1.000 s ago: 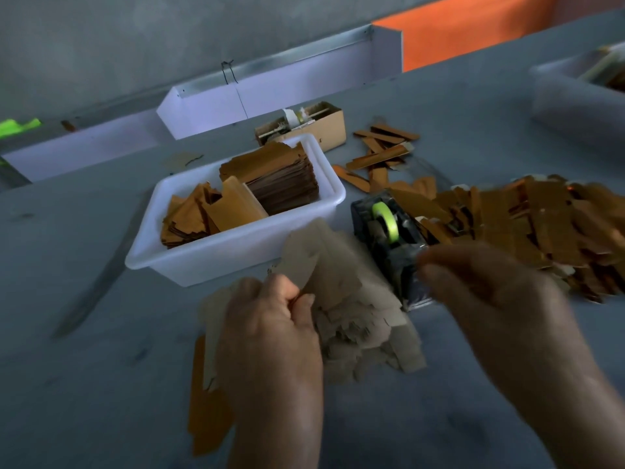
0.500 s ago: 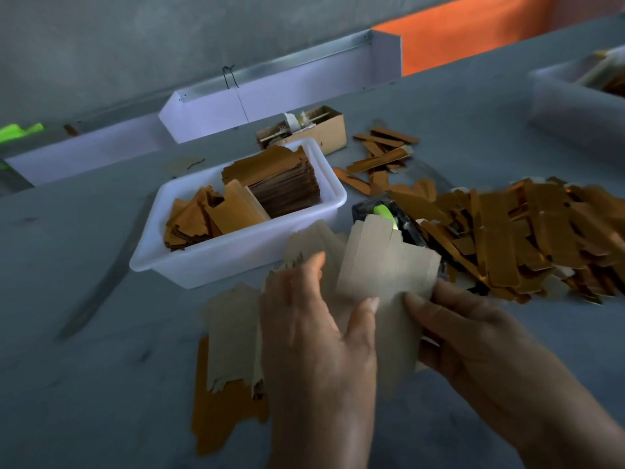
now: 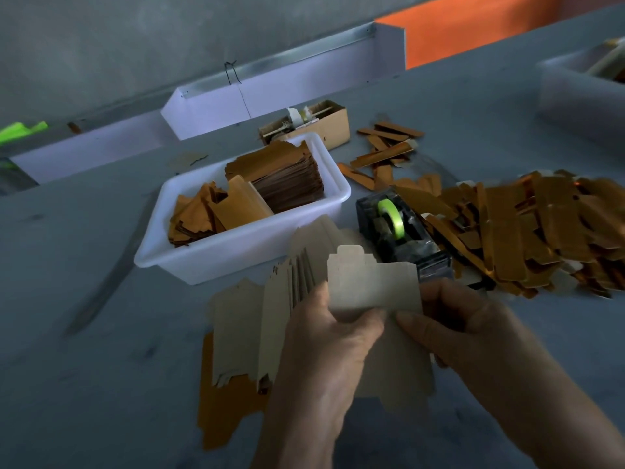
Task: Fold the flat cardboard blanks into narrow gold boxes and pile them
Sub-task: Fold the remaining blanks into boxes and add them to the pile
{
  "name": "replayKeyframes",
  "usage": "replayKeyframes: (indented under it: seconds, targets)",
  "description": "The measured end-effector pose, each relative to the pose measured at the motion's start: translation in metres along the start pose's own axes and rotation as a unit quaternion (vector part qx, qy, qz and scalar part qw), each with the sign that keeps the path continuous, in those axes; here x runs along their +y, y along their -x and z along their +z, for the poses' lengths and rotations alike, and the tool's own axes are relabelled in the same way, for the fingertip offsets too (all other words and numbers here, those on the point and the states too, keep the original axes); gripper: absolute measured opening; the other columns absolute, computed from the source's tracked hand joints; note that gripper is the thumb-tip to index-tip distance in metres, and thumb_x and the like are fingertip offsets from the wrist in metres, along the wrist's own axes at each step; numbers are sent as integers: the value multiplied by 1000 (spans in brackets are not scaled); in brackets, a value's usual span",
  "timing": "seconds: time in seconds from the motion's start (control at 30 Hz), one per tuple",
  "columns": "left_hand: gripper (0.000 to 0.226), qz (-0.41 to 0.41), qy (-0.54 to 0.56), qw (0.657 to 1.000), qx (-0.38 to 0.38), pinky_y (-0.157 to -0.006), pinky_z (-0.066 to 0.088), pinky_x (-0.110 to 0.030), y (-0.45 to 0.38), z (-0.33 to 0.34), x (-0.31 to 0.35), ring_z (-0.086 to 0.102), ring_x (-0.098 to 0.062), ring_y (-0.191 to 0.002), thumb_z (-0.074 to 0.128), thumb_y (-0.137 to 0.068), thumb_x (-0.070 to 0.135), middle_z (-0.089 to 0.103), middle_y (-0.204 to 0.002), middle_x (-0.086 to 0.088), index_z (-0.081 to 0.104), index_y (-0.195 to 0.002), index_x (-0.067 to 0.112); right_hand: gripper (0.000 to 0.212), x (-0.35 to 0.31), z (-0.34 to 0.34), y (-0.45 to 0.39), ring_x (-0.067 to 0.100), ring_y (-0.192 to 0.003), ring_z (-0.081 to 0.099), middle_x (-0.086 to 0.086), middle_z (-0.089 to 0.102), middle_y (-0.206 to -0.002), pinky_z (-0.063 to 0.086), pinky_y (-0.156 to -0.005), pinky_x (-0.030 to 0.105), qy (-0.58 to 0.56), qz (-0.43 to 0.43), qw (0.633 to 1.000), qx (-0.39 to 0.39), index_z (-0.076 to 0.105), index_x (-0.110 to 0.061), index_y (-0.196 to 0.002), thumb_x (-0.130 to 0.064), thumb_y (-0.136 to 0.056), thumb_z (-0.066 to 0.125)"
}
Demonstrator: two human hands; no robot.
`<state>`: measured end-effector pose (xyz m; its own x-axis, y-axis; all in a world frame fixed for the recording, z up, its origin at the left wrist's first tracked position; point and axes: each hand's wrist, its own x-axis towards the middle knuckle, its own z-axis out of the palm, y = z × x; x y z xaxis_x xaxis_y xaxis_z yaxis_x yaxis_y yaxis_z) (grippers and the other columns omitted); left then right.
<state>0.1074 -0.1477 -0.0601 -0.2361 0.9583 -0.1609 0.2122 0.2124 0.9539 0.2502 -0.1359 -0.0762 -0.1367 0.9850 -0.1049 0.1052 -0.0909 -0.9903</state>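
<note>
A flat cardboard blank (image 3: 372, 284), grey side up, is held just above the table between both hands. My left hand (image 3: 324, 336) pinches its lower left edge with thumb on top. My right hand (image 3: 463, 323) pinches its lower right edge. Under the hands lies a fanned heap of more blanks (image 3: 257, 330), grey side up, with one gold blank (image 3: 223, 411) beneath. A big pile of folded narrow gold boxes (image 3: 527, 231) lies to the right.
A white tub (image 3: 236, 252) with gold blanks stands behind the heap. A black tape dispenser (image 3: 399, 231) with green tape sits right of it. A small brown carton (image 3: 324, 123), loose gold strips (image 3: 385, 150) and a second tub (image 3: 581, 93) lie farther back.
My right hand came back from the tape dispenser to the blank. Both hands lifted one blank off the heap and now hold it lower and flatter, nearer the dispenser.
</note>
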Motion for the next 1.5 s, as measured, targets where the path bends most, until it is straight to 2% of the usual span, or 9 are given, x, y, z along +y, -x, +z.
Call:
replayKeyframes:
  seconds: [0.13, 0.27, 0.47, 0.63, 0.8, 0.9, 1.03, 1.33, 1.5]
  targets:
    - [16, 7, 10, 1000, -3, -63, 56, -27, 2, 2, 1, 70, -7, -73, 73, -79, 16, 74, -80, 7, 70, -90, 28, 18, -6, 2, 5, 2, -56, 56, -13, 64, -70, 40, -49, 20, 105, -40, 992, 54, 59, -36, -79, -44, -65, 68]
    - [11, -5, 25, 1000, 3, -65, 60, -44, 4, 6, 6, 70, -20, -71, 75, -77, 20, 73, -75, -2, 70, -83, 27, 38, -17, 8, 11, 9, -52, 63, -6, 65, -64, 48, -50, 18, 56, -69, 996, 2, 54, -26, -81, -58, -61, 59]
    - [12, 16, 78, 993, -88, -72, 57, -35, 6, 0, 9, 71, -19, -81, 66, -81, 35, 74, -81, -3, 74, -85, 28, 29, -14, 9, 8, 12, -67, 70, -1, 72, -74, 57, -63, 29, 9, -69, 997, -22, 61, -21, -86, -46, -73, 55]
    - [28, 57, 53, 995, -63, -57, 48, -9, 6, -3, 7, 69, 0, -74, 61, -90, 15, 75, -81, 10, 73, -87, 40, 7, -16, 6, 7, 11, -69, 70, -3, 72, -75, 58, -63, 25, 15, -56, 998, -39, 65, -24, -87, -21, -84, 60]
    - [12, 35, 55, 995, -74, -62, 52, -13, 7, 0, 9, 71, -4, -77, 65, -86, 14, 75, -83, 8, 71, -90, 24, 49, -11, -2, 7, 9, -74, 66, -4, 70, -79, 55, -70, 32, 14, -18, 998, 62, 63, -29, -87, -61, -50, 57]
    - [14, 35, 53, 994, -93, -66, 55, -20, 11, 3, 11, 71, -8, -77, 66, -86, 12, 75, -82, 6, 70, -88, 25, 41, -12, 1, 8, 19, -83, 69, 4, 72, -83, 53, -85, 45, -75, 18, 997, -13, 70, -23, -91, -47, -60, 62]
    - [21, 57, 18, 997, -56, -65, 55, -17, 12, 7, 8, 69, -2, -77, 70, -84, 20, 73, -81, 13, 68, -88, 40, 31, -9, 3, 7, 25, -81, 70, 10, 72, -83, 55, -82, 44, -127, 40, 991, -1, 73, -18, -88, -33, -63, 63]
    - [11, 72, -28, 995, 62, -66, 58, -22, 13, 12, -1, 69, -6, -82, 74, -80, 26, 72, -89, 7, 72, -88, 33, 27, -4, 8, 3, 27, -82, 69, 10, 72, -81, 54, -84, 45, -150, 55, 986, 44, 74, -20, -84, -34, -64, 63]
    - [17, 181, -206, 959, 72, -64, 55, -23, 20, 26, 4, 60, -7, -76, 71, -80, 19, 58, -84, 9, 73, -94, 28, 9, -4, 14, 1, 28, -80, 69, 11, 72, -79, 56, -74, 39, -156, 52, 984, 69, 74, -20, -80, -20, -77, 66]
